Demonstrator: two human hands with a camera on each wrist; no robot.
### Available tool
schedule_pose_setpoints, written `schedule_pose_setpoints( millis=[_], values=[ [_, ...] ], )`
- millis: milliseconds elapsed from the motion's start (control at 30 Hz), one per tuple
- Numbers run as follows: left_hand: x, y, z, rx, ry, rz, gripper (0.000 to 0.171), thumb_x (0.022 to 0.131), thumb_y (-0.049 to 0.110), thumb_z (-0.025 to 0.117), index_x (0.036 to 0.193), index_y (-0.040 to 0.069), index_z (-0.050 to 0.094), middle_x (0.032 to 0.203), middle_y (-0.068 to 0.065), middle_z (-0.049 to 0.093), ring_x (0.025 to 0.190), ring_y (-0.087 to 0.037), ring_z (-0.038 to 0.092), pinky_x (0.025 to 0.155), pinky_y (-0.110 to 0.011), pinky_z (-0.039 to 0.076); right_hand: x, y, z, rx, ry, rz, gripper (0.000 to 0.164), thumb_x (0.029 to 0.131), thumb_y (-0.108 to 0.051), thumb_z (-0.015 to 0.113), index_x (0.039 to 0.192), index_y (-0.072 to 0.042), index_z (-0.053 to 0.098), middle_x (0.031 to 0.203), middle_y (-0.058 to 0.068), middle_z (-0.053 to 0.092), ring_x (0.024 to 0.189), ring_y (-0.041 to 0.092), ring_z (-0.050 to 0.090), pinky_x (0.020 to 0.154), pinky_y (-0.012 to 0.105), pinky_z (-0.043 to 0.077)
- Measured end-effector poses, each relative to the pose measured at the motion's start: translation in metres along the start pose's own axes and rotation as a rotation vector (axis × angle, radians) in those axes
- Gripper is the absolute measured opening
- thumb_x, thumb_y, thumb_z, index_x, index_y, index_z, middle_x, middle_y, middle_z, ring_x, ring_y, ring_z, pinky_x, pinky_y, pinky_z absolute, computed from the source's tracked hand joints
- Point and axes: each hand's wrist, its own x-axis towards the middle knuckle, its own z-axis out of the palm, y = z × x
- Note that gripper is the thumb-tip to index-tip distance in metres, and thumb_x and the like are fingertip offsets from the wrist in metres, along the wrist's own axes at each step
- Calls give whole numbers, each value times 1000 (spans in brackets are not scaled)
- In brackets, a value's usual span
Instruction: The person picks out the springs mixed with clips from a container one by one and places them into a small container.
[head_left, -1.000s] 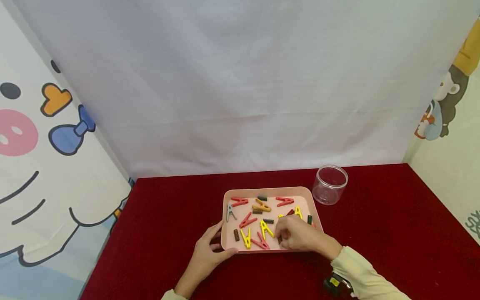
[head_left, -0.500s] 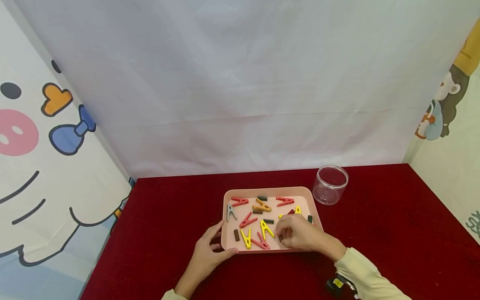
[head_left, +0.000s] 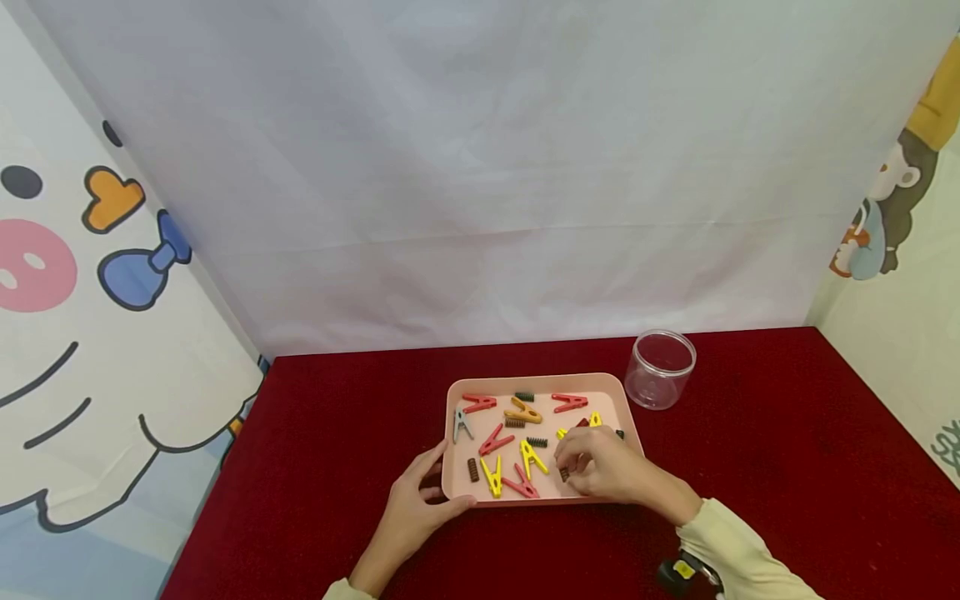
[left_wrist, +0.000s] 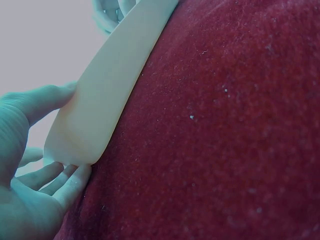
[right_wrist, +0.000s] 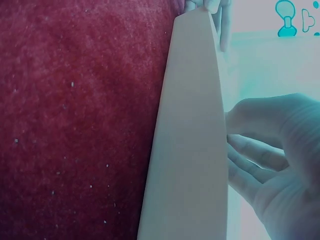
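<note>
A shallow pink tray (head_left: 609,397) holds small spring clips and loose coil springs. My left hand (head_left: 408,502) grips its front left corner; in the left wrist view the thumb (left_wrist: 47,100) lies on the rim and fingers touch the outer wall below. Over the front right part of the tray, my right hand (head_left: 603,468) pinches a brown coil spring (head_left: 564,474), part of which shows beside the fingertips. A yellow clip (head_left: 532,458) lies just left of that hand. In the right wrist view the tray wall (right_wrist: 190,130) hides the fingertips and spring.
A clear round jar (head_left: 660,371) stands behind the tray's right corner. Around the tray lies a dark red cloth (head_left: 352,417). Red clips (head_left: 570,403), an orange clip (head_left: 523,412), a grey clip (head_left: 462,423) and dark springs (head_left: 537,442) are scattered in the tray.
My right hand has shifted slightly right and away from me, with the brown spring moving along between its fingers. The left hand and tray have stayed put.
</note>
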Motion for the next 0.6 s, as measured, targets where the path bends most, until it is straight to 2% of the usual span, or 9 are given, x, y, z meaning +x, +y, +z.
schedule_pose_setpoints(
  millis=[133, 333, 600],
  values=[
    [0, -1, 0, -9, 1, 12, 83, 63, 32, 78, 134, 20, 37, 129, -4, 41, 106, -19, 46, 72, -22, 47, -2, 2, -2, 9, 2, 21, 17, 62, 5, 65, 75, -6, 67, 82, 1, 61, 66, 10, 57, 57, 23, 49],
    [0, 0, 0, 0, 1, -12, 83, 63, 34, 78, 134, 22, 37, 129, -3, 41, 106, -18, 46, 72, -22, 47, -4, 3, -6, 14, 8, 36, 17, 64, 2, 67, 78, -8, 68, 84, -1, 61, 67, 9, 57, 58, 23, 49],
    [0, 0, 0, 5, -4, -16, 84, 63, 35, 78, 135, 23, 36, 129, -2, 41, 105, -16, 46, 72, -21, 47, -5, 2, -10, 86, 2, 52, 15, 66, 3, 66, 79, -5, 68, 86, 3, 61, 70, 12, 57, 61, 26, 50]
  ],
)
